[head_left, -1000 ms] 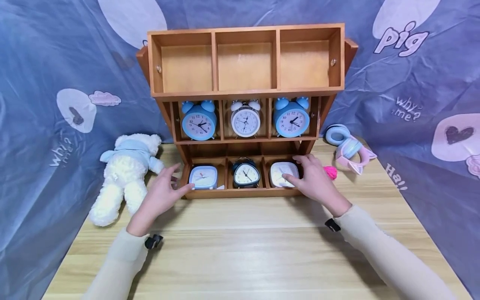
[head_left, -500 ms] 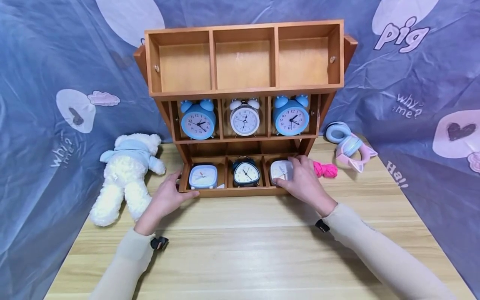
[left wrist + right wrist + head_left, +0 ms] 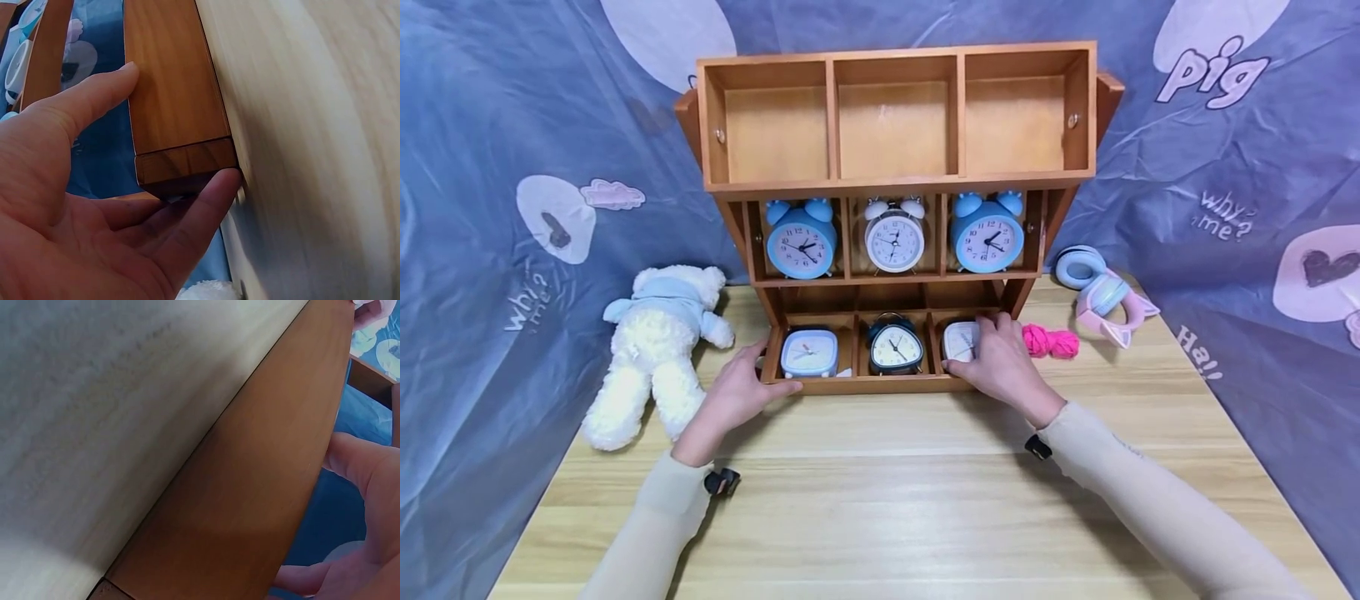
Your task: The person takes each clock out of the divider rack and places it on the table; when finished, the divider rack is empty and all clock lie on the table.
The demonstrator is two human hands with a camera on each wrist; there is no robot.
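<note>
My left hand grips the lower left front corner of the wooden shelf. In the left wrist view its thumb touches the front board and other fingers lie at the board's end. My right hand reaches into the lower right compartment and grips the white square alarm clock, covering its right side. The right wrist view shows the thumb at the board's edge; the clock itself is hidden there. A light-blue clock and a dark triangular clock sit in the other lower compartments.
The middle row holds two blue twin-bell clocks, left and right, around a white one. A white teddy bear lies left. Pink yarn and cat-ear headphones lie right, on the table.
My right hand has moved left onto the white clock, bringing more of the pink yarn into view. My left hand has shifted slightly right, its thumb now lower on the shelf's front board.
</note>
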